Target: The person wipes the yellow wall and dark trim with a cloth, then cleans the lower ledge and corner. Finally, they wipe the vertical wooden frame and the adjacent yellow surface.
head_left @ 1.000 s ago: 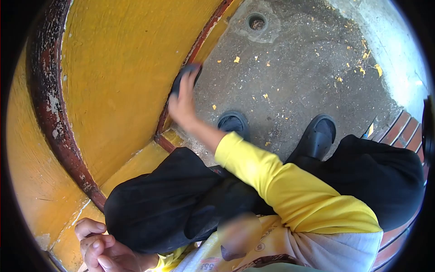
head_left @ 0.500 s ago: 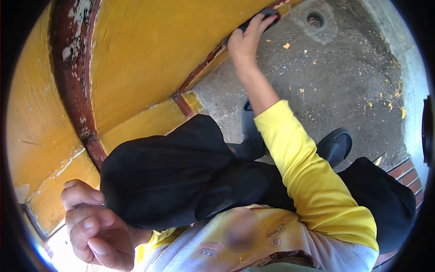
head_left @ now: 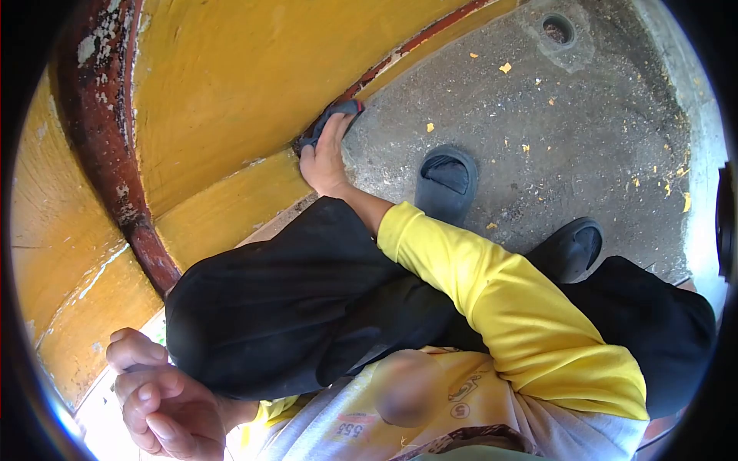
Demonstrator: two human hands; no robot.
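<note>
My right hand [head_left: 326, 164] is closed on a dark pad [head_left: 352, 108] with a red edge, whose exact kind I cannot make out. The pad is pressed against the red-brown trim [head_left: 396, 52] low on the yellow wall [head_left: 231, 84], at an inner corner near the floor. Part of the pad is hidden under my fingers. At the lower left, my left hand [head_left: 165, 399] hangs in the air beside my knee, palm up. Its fingers are loosely curled and apart, with nothing visible in them.
A peeling red-brown post [head_left: 104, 131] runs down the wall on the left. Concrete floor [head_left: 492, 115] with scattered yellow flakes lies to the right, with a round drain hole [head_left: 558, 29] at the top. My dark slippers [head_left: 447, 184] stand on the floor beneath my black-clothed knees.
My right hand has slid the dark pad along the trim, down and to the left, toward the corner. The left hand has hardly moved.
</note>
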